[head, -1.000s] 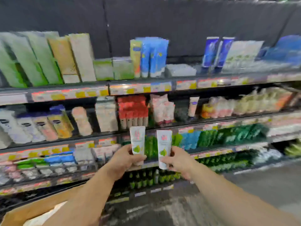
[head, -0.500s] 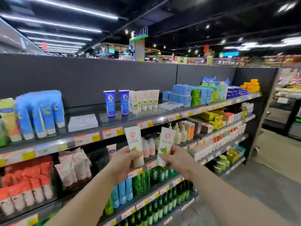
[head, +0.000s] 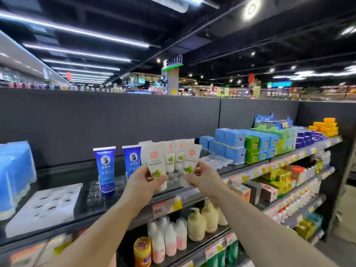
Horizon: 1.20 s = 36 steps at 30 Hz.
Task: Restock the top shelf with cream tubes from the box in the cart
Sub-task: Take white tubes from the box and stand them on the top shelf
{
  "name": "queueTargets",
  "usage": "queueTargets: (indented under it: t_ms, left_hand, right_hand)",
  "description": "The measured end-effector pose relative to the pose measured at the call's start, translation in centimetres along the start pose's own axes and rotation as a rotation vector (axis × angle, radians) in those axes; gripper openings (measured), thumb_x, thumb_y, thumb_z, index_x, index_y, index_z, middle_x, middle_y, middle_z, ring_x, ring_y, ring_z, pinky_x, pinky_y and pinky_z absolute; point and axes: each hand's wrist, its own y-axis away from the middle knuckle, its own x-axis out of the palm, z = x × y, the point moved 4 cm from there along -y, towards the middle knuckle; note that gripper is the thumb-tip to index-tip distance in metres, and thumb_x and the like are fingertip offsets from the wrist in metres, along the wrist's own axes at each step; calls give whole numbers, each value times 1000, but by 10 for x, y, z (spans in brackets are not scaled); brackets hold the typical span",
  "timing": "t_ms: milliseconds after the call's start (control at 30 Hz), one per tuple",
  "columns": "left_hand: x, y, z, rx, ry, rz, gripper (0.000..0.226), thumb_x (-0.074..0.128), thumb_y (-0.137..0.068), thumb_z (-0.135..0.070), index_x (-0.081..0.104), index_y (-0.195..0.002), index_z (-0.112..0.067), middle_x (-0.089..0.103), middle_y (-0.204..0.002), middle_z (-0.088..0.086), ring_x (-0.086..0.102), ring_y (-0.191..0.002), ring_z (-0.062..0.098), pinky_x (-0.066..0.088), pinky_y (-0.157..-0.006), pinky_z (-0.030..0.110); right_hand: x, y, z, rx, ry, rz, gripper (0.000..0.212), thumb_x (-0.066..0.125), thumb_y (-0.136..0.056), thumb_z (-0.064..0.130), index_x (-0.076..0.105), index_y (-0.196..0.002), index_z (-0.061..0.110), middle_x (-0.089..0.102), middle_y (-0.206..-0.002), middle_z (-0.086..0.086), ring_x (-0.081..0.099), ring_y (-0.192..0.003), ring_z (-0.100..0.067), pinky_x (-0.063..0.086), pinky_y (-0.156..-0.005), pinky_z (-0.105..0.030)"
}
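Observation:
My left hand [head: 143, 180] grips a white cream tube [head: 155, 158] with a red seal and green leaf print, held upright cap down. My right hand [head: 203, 176] grips a second matching cream tube [head: 190, 158]. Both tubes hover just in front of the top shelf [head: 256, 166], level with a row of the same white tubes [head: 174, 156] standing there behind them. The box and the cart are out of view.
Two blue tubes [head: 105, 167] stand left of the white row, next to a white slotted tray [head: 44, 206] and a blue pack [head: 13, 176]. Blue and green boxes [head: 248, 146] and yellow boxes [head: 325, 127] fill the shelf's right. Bottles line the lower shelves [head: 194, 224].
Both hands have risen with their tubes from the lower shelves up to the top shelf. The view has tilted up and swung to the right.

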Motion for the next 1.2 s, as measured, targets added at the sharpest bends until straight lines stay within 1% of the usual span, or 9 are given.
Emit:
queueTargets:
  t_ms: [233,400,500,633,767,867,933,1067,1200]
  left_hand:
    - [17,-31,32,-69,-93,-170,23,69,-87,-23,58,-105,-32,67,-102,-16,63,-96,2,48,-75,19]
    - [24,-32,37,-188,-117,-291,27,67,-89,-24,58,-114,-27,70,-108,-14,66,-97,4,52,-83,23]
    - [25,-30,37,-244,-134,-326,29,68,-88,-28,60,-115,-28,71,-110,-13,67,-101,8,54,-93,36]
    - [30,-29,35,-267,-163,-378,32,68,-88,-28,59,-118,-27,71,-111,-13,67,-101,5,54,-89,30]
    - [35,-26,31,-288,-177,-400,31,68,-88,-28,59,-117,-29,70,-113,-13,66,-103,4,54,-90,31]
    - [37,-26,28,-292,-193,-396,30,68,-88,-27,59,-116,-29,70,-112,-13,65,-103,4,54,-93,32]
    - [39,-27,24,-288,-205,-395,27,67,-89,-24,58,-113,-29,70,-111,-13,65,-101,3,55,-84,24]
    - [47,-35,12,-257,-240,-394,25,67,-89,-19,56,-104,-36,67,-109,-16,64,-102,3,55,-88,27]
    - [62,-52,5,-235,-194,-361,23,68,-88,-23,62,-107,-34,70,-109,-13,66,-102,7,56,-90,35]
  right_hand:
    - [25,-103,-6,-137,74,135,19,73,-85,27,60,-100,25,68,-96,6,65,-88,-14,57,-72,-31]
    - [56,-132,-23,-220,161,378,21,62,-89,3,58,-100,21,66,-98,3,64,-90,-10,55,-78,-26]
    - [56,-137,-26,-317,222,432,18,67,-89,17,55,-98,26,63,-92,10,59,-88,-9,47,-76,-24]
    - [57,-146,-29,-344,327,453,14,65,-90,26,56,-99,20,64,-97,3,59,-92,-17,52,-85,-38]
    - [63,-147,-35,-362,425,486,17,60,-92,26,56,-105,17,63,-104,-1,59,-97,-21,51,-89,-40]
    - [64,-148,-36,-356,424,504,18,60,-92,28,58,-105,15,63,-106,-2,59,-96,-21,51,-89,-37]
    - [59,-147,-35,-313,364,533,16,62,-92,25,62,-104,13,67,-105,-1,60,-93,-17,51,-85,-32]
    - [24,-141,-23,-268,95,389,17,66,-90,26,58,-104,21,63,-100,11,59,-87,-6,49,-69,-20]
    - [13,-119,-10,-390,206,665,35,76,-80,32,57,-109,30,65,-102,15,61,-90,-3,48,-68,-18]
